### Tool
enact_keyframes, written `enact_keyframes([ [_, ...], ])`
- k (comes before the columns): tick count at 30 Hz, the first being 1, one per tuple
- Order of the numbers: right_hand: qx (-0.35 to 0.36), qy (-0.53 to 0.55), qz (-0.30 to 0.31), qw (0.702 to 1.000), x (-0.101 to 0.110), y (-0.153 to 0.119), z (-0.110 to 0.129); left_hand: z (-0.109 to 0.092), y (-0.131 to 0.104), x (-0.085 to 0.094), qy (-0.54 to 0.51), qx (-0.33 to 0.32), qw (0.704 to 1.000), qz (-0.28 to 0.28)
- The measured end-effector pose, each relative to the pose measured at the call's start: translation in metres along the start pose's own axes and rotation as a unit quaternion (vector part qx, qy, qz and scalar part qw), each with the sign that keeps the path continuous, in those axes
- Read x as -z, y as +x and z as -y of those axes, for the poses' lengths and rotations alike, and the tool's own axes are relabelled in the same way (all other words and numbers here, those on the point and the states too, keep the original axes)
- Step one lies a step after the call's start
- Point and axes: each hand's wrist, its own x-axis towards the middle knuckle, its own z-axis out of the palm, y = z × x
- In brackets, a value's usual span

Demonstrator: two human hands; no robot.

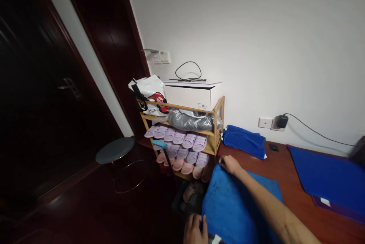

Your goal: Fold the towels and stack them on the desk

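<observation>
A bright blue cloth (228, 202) with dark specks lies partly on the wooden table, its left side reaching the table edge. My right hand (229, 165) is closed on its far left corner, the forearm stretched across the cloth. Lower down, my left hand (196, 229) pinches the cloth's left border close to the bottom of the view. A white tag (216, 239) shows beside that hand. Part of the cloth is hidden beneath my right forearm.
A folded blue cloth (244, 141) and a spread blue cloth (333, 183) are on the table (296, 202). A shoe rack (216, 122) with slippers and a white box (188, 97) stands beyond. A round stool (115, 150) is at left. A black adapter (282, 121) is plugged into the wall.
</observation>
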Motion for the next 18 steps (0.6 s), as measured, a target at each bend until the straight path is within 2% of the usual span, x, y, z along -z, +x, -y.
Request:
enact_keyframes([
  [4, 0.051, 0.047, -0.016, 0.997, 0.041, -0.027, 0.004, 0.000, 0.008, 0.013, -0.029, 0.034, 0.998, 0.049],
  [8, 0.090, 0.093, -0.029, 0.991, 0.081, -0.062, 0.010, -0.012, 0.013, 0.031, -0.052, 0.082, 0.991, 0.088],
  [11, 0.104, 0.119, -0.038, 0.987, 0.105, -0.090, 0.014, -0.019, 0.013, 0.039, -0.056, 0.060, 0.994, 0.078],
  [15, 0.113, 0.137, -0.046, 0.983, 0.131, -0.124, 0.020, -0.019, 0.013, 0.040, -0.057, 0.025, 0.996, 0.070],
  [18, 0.109, 0.154, -0.068, 0.980, 0.151, -0.147, 0.023, -0.024, 0.018, 0.047, -0.100, 0.016, 0.993, 0.063],
])
